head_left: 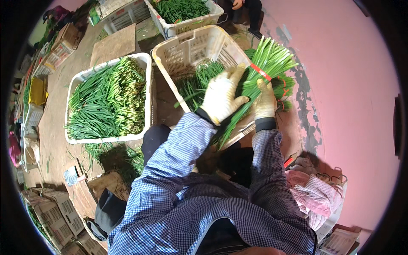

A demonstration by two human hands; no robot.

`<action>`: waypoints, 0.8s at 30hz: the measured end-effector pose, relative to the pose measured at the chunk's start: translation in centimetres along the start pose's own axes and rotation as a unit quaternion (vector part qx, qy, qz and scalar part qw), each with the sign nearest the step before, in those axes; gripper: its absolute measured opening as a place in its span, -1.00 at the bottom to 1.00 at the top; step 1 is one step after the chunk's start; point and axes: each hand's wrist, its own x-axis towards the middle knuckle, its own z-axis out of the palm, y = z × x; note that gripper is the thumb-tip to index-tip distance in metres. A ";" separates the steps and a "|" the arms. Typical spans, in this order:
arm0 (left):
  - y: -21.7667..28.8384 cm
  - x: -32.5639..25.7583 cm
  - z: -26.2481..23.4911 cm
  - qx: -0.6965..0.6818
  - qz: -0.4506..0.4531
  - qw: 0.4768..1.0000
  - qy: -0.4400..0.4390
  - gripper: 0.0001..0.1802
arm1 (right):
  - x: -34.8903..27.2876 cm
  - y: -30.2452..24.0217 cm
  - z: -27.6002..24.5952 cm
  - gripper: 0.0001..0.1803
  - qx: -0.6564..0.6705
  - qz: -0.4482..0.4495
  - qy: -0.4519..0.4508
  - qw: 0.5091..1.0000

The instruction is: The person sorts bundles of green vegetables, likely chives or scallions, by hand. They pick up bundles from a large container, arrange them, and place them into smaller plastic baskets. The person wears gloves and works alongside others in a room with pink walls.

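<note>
A bunch of garlic chives (272, 59) with a red band round it lies slanted over the right side of a cream plastic crate (176, 50). Its pale cut ends point up and away; the green leaves trail down towards me. My right hand (264, 101), in a cream glove, holds the bunch from the right, just below the band. At the bunch's left side is my left hand (223, 93), gloved too, its fingers stretched out and thumb apart. Under it, loose chives (208, 72) lie in the crate. More red-banded bunches (284, 87) are stacked beyond my right hand.
To the left stands a white crate (149, 97) full of chives. Another filled crate (187, 29) is at the back, near a person's leg (255, 17). A pink wall (352, 85) bounds the right. Pink cloth (314, 195) lies at the lower right, cardboard (112, 185) at the lower left.
</note>
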 end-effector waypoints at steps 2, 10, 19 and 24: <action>1.0 0.3 1.1 0.065 -0.036 0.996 -0.055 -0.08 | -2.0 -1.1 2.9 -0.47 -0.004 -0.006 0.015 1.000; 1.7 -3.4 5.6 0.258 0.004 0.966 -0.017 -0.45 | -2.6 -0.2 1.9 -0.43 0.029 0.030 0.103 0.994; -1.8 -8.4 4.6 0.178 0.041 0.983 0.018 -0.30 | 1.4 0.6 -2.2 -0.53 0.065 0.053 0.064 0.994; -6.2 -10.4 -2.1 -0.078 -0.268 0.956 0.095 -0.64 | 3.3 -0.9 -3.7 -0.47 0.150 0.050 -0.011 0.987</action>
